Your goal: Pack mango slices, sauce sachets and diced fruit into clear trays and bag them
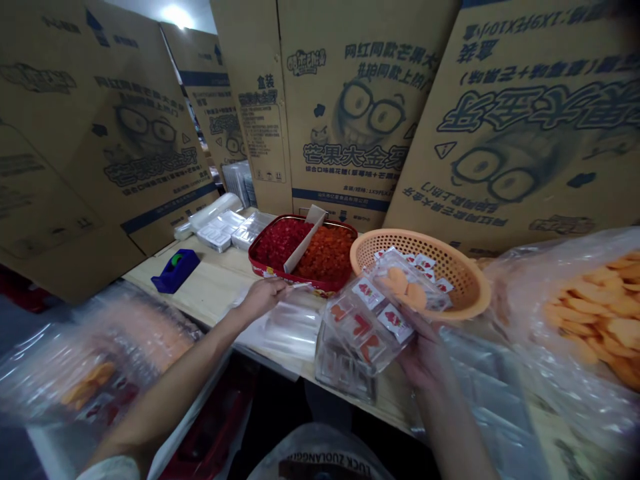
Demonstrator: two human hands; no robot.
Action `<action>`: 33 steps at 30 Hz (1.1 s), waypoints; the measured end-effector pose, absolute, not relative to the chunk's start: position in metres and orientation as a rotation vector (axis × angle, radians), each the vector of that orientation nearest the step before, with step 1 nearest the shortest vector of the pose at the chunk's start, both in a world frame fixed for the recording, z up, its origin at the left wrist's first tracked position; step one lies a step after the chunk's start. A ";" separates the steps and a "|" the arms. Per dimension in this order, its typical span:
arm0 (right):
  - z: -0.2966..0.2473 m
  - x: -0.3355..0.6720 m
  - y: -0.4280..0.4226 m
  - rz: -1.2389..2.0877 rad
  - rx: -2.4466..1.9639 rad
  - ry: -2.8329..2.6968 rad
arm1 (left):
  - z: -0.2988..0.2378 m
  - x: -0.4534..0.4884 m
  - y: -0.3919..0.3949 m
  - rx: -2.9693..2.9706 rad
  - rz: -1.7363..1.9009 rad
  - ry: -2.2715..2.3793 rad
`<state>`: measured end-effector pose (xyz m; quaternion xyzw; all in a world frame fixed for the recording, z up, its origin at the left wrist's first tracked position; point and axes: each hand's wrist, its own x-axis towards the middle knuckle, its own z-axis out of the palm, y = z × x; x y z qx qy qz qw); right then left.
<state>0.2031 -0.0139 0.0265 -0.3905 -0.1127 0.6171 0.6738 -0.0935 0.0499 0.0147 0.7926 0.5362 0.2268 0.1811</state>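
Right hand [425, 357] is curled firmly under a stack of clear trays [363, 327] at lower centre, while I see the left hand [265, 298], fingers loosely extended, resting on a clear bag [293, 327] on the tabletop [210, 287] beside the red tin [254, 255].

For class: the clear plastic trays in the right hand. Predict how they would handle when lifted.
The clear plastic trays look light for their size, since the right hand carries them alone from one edge. Their thin walls probably flex and may crack if squeezed. The smooth stacked layers look slippery, so they could slide apart.
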 end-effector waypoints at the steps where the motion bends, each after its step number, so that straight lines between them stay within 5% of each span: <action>1: 0.029 0.203 -0.013 1.361 -0.860 -0.246 | 0.024 -0.093 0.047 2.223 0.656 1.563; 8: 0.066 0.190 -0.002 1.281 -0.697 -0.184 | 0.076 -0.076 0.013 1.576 0.916 1.403; 15: 0.101 0.167 0.005 1.269 -0.425 -0.261 | 0.068 -0.056 -0.021 1.398 1.085 1.384; 33: 0.077 0.156 0.007 1.225 -0.443 -0.378 | 0.059 -0.051 -0.039 1.087 1.062 1.237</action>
